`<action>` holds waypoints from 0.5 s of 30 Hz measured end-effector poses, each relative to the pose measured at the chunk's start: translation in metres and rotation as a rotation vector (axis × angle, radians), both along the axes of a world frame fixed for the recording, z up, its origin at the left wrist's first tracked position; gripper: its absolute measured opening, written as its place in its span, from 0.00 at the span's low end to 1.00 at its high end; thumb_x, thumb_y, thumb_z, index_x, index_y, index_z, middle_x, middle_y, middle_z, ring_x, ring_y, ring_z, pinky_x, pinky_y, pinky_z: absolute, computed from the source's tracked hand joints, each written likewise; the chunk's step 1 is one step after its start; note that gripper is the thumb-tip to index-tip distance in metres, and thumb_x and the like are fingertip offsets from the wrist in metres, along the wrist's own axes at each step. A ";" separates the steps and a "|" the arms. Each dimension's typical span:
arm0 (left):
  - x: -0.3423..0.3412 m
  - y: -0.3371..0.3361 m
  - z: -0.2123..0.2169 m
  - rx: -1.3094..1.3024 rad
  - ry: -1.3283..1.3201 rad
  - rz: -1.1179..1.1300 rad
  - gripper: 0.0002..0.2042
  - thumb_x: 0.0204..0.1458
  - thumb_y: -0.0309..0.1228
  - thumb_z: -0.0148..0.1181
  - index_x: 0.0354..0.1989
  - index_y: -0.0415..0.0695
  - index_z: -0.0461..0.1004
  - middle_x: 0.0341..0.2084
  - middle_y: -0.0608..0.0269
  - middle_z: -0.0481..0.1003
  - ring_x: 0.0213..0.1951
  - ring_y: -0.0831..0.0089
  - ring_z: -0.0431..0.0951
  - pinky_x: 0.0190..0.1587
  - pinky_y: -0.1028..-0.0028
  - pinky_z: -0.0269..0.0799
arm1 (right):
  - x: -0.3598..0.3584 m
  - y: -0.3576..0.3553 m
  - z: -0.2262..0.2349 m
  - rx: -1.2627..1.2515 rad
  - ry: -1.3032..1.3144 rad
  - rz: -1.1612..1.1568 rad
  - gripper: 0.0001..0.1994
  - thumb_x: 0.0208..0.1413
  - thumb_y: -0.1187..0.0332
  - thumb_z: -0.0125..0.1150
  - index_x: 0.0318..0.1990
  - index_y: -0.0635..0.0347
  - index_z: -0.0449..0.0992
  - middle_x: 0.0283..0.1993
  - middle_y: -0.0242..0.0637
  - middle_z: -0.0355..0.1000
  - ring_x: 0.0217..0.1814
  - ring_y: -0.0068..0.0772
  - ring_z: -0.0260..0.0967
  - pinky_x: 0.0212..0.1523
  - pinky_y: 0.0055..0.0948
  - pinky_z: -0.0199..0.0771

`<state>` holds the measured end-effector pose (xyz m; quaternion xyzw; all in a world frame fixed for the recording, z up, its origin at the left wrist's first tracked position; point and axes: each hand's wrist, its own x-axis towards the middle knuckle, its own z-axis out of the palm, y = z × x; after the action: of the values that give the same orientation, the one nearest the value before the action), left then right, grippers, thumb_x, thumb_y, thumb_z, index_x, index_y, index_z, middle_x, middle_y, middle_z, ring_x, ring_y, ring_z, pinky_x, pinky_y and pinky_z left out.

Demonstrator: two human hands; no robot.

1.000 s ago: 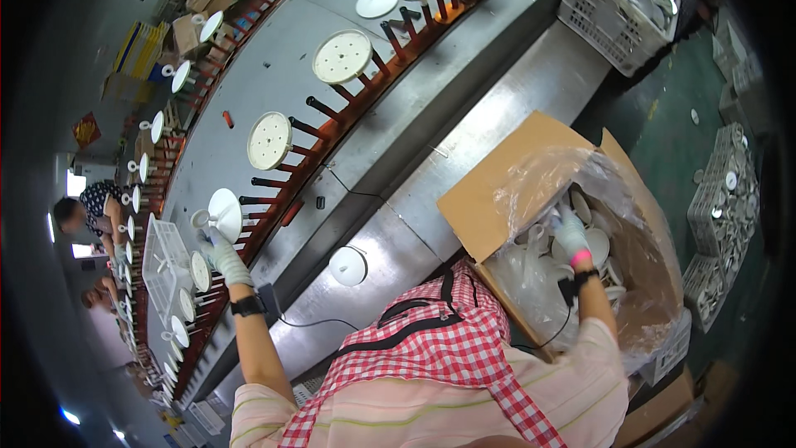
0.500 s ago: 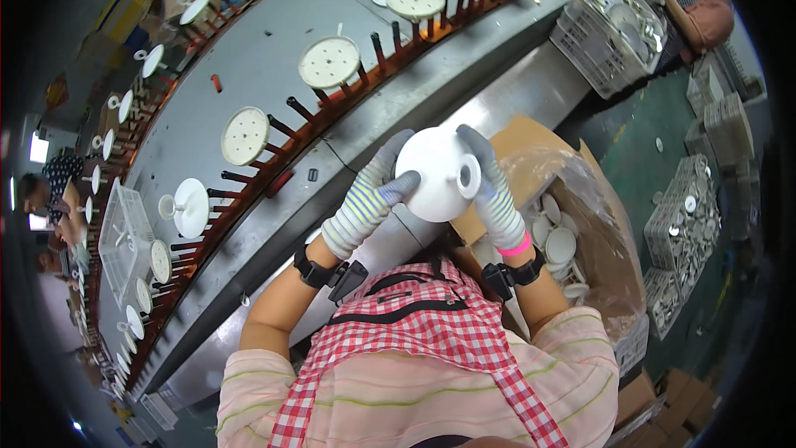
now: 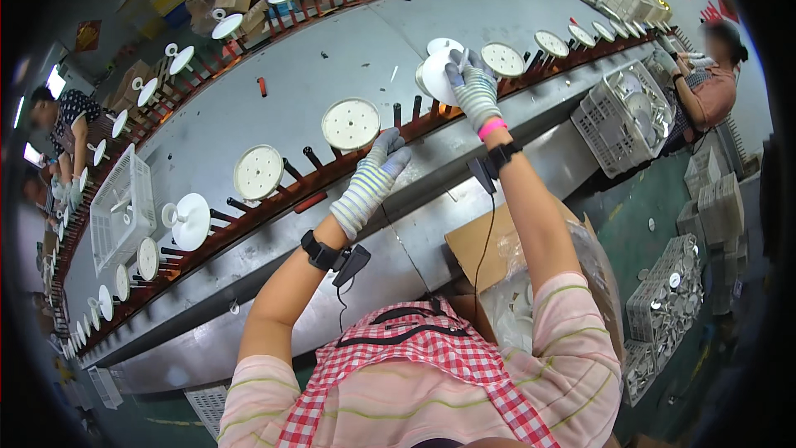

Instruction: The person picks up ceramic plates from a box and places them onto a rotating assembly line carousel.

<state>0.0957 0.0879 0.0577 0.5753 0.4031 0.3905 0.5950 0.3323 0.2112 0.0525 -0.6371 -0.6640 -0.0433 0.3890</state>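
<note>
My right hand [image 3: 474, 91], in a grey-fingered striped glove, reaches out to the row of dark pegs and grips a white round disc [image 3: 433, 81] from above. Its fingers cover the disc's middle part. My left hand [image 3: 377, 178], gloved alike, is by the row's near edge with fingers loosely stretched and nothing visible in them. Just beyond its fingertips a cream disc with small holes [image 3: 351, 123] rests on the pegs. Another such disc [image 3: 258, 172] stands to its left. Farther left, a white disc with a ring on its stem [image 3: 191, 222] sits tilted on the row.
A curved grey table [image 3: 307, 75] carries the peg row along its edge. An open cardboard box [image 3: 477, 241] with plastic lining stands under my right arm. A white crate of parts [image 3: 622, 120] is at right, near a co-worker [image 3: 705, 99]. Another crate [image 3: 120, 207] lies left.
Both hands held one white disc in front of my body. Now my right hand has carried it forward to the pegs, and my left hand has let go. The view has shifted.
</note>
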 end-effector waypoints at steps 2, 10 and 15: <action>0.000 0.014 0.003 0.043 0.098 -0.003 0.29 0.55 0.40 0.50 0.61 0.35 0.52 0.56 0.49 0.61 0.57 0.66 0.62 0.58 0.72 0.57 | -0.003 0.025 -0.006 -0.349 0.070 0.016 0.26 0.55 0.47 0.42 0.54 0.54 0.68 0.58 0.45 0.61 0.57 0.53 0.58 0.58 0.44 0.57; 0.012 0.123 0.047 -0.171 0.383 -0.022 0.33 0.55 0.54 0.38 0.58 0.35 0.58 0.48 0.45 0.69 0.51 0.60 0.69 0.52 0.70 0.64 | -0.067 -0.001 -0.005 -0.292 -0.313 -0.018 0.28 0.56 0.45 0.38 0.54 0.56 0.68 0.57 0.46 0.63 0.54 0.54 0.62 0.58 0.45 0.56; -0.024 0.206 -0.028 0.050 0.888 0.231 0.27 0.54 0.53 0.37 0.52 0.43 0.63 0.42 0.46 0.73 0.46 0.52 0.73 0.48 0.65 0.67 | -0.121 -0.019 0.009 -0.187 -0.357 0.255 0.25 0.53 0.49 0.44 0.50 0.59 0.70 0.54 0.48 0.64 0.47 0.50 0.67 0.50 0.42 0.64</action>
<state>0.0714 0.2943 0.0294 0.6522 0.6711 0.1797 0.3032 0.2115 0.1923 0.0618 -0.5635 -0.7985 -0.0442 0.2072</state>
